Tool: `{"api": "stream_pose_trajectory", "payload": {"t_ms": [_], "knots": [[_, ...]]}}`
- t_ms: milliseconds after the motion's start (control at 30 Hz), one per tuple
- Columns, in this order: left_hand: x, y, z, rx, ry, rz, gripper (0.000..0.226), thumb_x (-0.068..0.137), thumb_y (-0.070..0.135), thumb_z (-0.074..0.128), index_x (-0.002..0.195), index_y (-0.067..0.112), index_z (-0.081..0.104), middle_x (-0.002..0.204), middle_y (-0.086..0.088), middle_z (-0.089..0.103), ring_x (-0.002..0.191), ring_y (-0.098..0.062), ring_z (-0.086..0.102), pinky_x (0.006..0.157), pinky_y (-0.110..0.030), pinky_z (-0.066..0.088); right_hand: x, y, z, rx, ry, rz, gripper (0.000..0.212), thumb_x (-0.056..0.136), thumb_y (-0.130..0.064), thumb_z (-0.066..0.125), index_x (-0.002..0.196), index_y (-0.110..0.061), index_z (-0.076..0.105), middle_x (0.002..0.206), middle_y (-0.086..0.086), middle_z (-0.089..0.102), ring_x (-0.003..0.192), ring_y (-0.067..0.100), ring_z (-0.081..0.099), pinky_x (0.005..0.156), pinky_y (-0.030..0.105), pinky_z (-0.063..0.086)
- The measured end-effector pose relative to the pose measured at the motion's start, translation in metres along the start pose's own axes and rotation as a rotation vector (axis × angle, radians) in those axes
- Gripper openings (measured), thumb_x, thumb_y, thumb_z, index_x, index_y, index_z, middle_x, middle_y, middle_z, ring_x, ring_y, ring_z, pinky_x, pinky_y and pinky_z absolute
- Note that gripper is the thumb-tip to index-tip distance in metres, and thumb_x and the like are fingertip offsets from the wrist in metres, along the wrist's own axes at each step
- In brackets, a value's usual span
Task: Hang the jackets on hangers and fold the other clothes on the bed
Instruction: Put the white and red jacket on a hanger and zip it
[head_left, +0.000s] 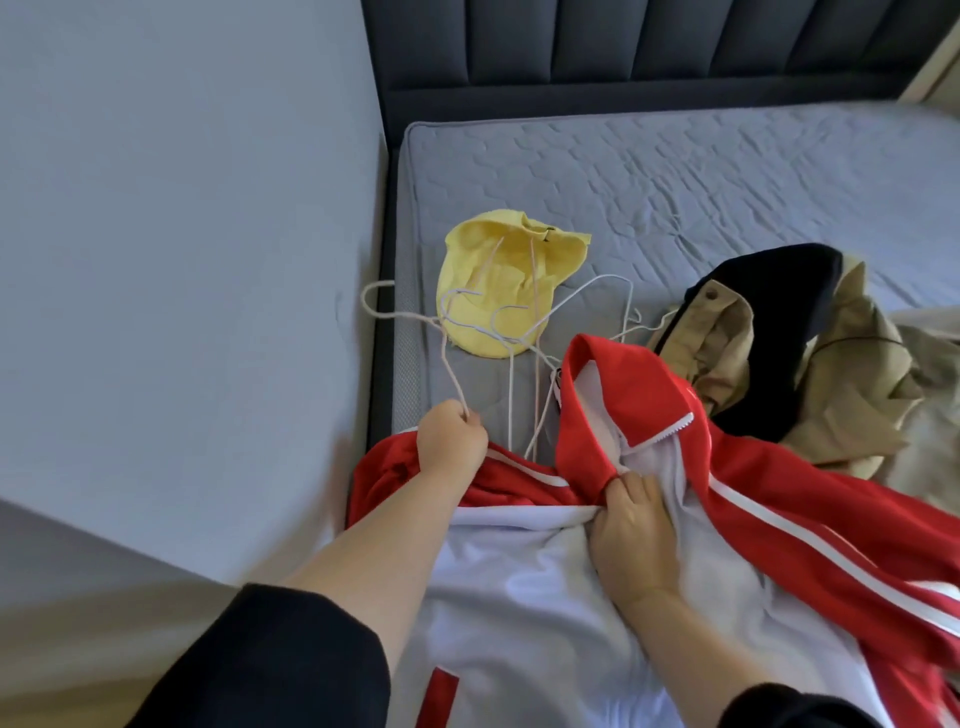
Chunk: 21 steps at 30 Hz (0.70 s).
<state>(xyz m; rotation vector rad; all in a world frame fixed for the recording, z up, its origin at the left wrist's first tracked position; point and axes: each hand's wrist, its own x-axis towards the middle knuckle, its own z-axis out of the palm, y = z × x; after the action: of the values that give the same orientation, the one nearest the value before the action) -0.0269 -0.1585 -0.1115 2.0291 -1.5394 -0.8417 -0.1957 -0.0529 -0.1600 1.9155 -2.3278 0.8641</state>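
Head view: left hand (451, 441) grips thin wire hanger (451, 375); right hand (631, 530) pinches red jacket (769, 499).

A plain grey wall (182, 260) fills the left of my view and meets a dark padded headboard (623, 52), stitched in upright channels, along the top. Pale beige floor (78, 675) shows at lower left. A cream edge (930, 73) at top right I cannot identify.

Left hand (451, 448) grips wire hanger (410, 317); right hand (631, 535) pinches red jacket (769, 499) on bed (675, 171).
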Motion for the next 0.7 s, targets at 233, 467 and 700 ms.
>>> {"api": "stream_pose_trajectory", "payload": {"t_ms": [233, 467, 700], "knots": [[0.022, 0.036, -0.036, 0.054, 0.220, 0.162, 0.019, 0.094, 0.016, 0.050, 0.075, 0.013, 0.052, 0.073, -0.002, 0.051, 0.071, -0.023, 0.044, 0.057, -0.031, 0.027, 0.007, 0.009, 0.000, 0.136, -0.303, 0.152, 0.034, 0.085, -0.005, 0.050, 0.115, -0.010, 0.066, 0.114, 0.012, 0.062, 0.109, 0.029, 0.055, 0.090, 0.031, 0.044], [0.014, 0.063, -0.070, 0.040, 0.334, 0.228, 0.024, 0.092, 0.015, 0.050, 0.068, 0.011, 0.049, 0.067, -0.004, 0.049, 0.069, -0.028, 0.045, 0.056, -0.032, 0.026, 0.027, -0.006, -0.020, 0.097, -0.573, 0.191, 0.039, 0.081, -0.013, 0.050, 0.119, -0.010, 0.062, 0.124, 0.015, 0.058, 0.113, 0.032, 0.053, 0.097, 0.033, 0.044], [-0.010, 0.079, -0.094, 0.009, 0.487, 0.360, 0.021, 0.096, 0.013, 0.045, 0.078, 0.008, 0.056, 0.066, -0.008, 0.053, 0.064, -0.030, 0.043, 0.056, -0.032, 0.028, 0.026, -0.010, -0.036, 0.133, -0.710, 0.303, 0.049, 0.083, -0.021, 0.051, 0.131, -0.009, 0.047, 0.131, 0.015, 0.050, 0.113, 0.033, 0.056, 0.096, 0.040, 0.047]]}}
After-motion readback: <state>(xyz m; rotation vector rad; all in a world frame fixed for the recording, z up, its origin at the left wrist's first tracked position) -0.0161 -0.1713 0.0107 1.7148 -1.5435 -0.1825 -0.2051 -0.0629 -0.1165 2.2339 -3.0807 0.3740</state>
